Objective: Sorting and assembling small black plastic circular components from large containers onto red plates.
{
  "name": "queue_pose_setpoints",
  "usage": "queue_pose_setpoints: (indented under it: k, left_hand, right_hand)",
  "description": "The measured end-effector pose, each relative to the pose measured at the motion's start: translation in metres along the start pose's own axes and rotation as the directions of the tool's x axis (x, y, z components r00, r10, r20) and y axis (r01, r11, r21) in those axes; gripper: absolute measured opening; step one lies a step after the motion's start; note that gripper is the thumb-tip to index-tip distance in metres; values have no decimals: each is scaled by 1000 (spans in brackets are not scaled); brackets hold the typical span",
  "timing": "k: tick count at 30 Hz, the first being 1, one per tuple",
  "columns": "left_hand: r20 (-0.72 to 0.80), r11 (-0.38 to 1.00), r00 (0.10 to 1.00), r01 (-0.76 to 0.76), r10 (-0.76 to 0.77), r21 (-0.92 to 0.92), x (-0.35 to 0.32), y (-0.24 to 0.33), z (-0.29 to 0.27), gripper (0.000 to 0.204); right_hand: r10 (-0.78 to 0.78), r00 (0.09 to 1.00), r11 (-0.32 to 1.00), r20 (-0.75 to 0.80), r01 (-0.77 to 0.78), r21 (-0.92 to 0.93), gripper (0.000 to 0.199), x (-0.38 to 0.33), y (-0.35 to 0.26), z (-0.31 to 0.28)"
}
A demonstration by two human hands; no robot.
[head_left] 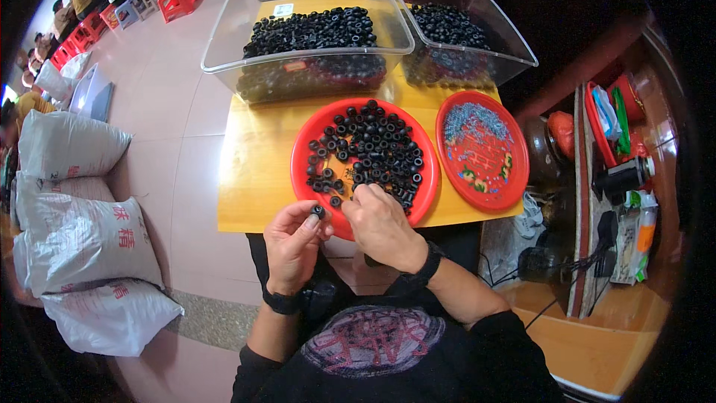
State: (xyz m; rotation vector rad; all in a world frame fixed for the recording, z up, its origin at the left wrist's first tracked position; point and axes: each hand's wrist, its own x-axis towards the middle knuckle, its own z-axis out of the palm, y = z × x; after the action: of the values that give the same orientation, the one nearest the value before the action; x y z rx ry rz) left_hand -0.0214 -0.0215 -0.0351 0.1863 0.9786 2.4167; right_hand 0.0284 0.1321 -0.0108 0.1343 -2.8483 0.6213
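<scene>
My left hand [293, 245] pinches a small round black plastic part [318, 211] with a hollow centre between thumb and fingers, just off the near left rim of a round red tray [300, 172]. Many loose black parts [388, 145] of the same look lie in that tray. My right hand [384, 227] reaches over the tray's near side, its fingertips closed together among the parts; the back of the hand hides what they hold, if anything. Right of it sits a second red tray [446, 130] with a heap of tiny bluish pieces [477, 123].
Behind the trays, two clear plastic bins [216, 63] [514, 54] hold more black parts on the yellow table [250, 157]. White sacks [89, 239] are piled on the floor at left. A cluttered shelf [585, 201] stands at right. Several people sit far left near red stools [179, 0].
</scene>
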Motion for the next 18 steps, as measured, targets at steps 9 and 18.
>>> queue_pose_setpoints:
  k: [9,18]
  left_hand:
    - [107,997,992,58,-64,59,-2,-4,14,20]
    - [178,987,971,147,-157,71,-2,-13,22,22]
  right_hand:
    - [319,930,554,184,-340,760,16,-10,3,-32]
    - [379,888,332,262,-395,856,16,-23,-2,-47]
